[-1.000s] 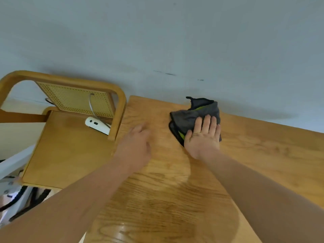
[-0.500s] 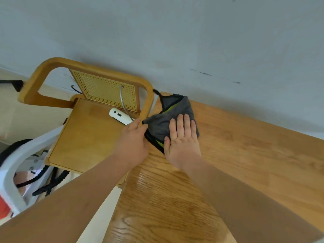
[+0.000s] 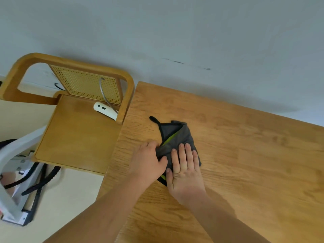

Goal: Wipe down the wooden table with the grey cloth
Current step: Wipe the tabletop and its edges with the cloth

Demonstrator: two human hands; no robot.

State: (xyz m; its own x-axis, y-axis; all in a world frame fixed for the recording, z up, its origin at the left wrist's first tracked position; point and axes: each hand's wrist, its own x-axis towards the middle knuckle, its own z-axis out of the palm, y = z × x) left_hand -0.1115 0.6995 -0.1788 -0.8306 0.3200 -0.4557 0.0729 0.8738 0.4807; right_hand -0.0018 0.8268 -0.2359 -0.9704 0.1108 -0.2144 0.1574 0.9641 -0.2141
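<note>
Two bare forearms reach in from the lower edge over a wooden table (image 3: 254, 163), converging near its left end; the right hand (image 3: 185, 174) lies flat, palm down, fingers straight and close together, pressing on the near half of a grey cloth (image 3: 177, 137); the left hand (image 3: 149, 163) sits just beside it, knuckles up, fingers curled against the cloth's left edge and thumb laid across the fabric, gripping that edge. The cloth is bunched and folded rather than spread; it is dark grey with black trim, a strip of lime green shows in a fold and again under the heel of the right hand, and a short black loop trails from its far-left corner onto the bare wood. It rests on the table, partly under both hands, its far half uncovered beyond the fingertips, near the table's left edge. Past that edge stands a wooden chair (image 3: 77, 137) with a cane-panel back, touching or just beside the table; a white device (image 3: 105, 110) lies on its seat with a grey cable (image 3: 104, 92) rising against the cane. A white frame (image 3: 19, 146) and black straps (image 3: 40, 183) sit on the pale floor at far left; a plain grey wall (image 3: 175, 32) closes the view.
</note>
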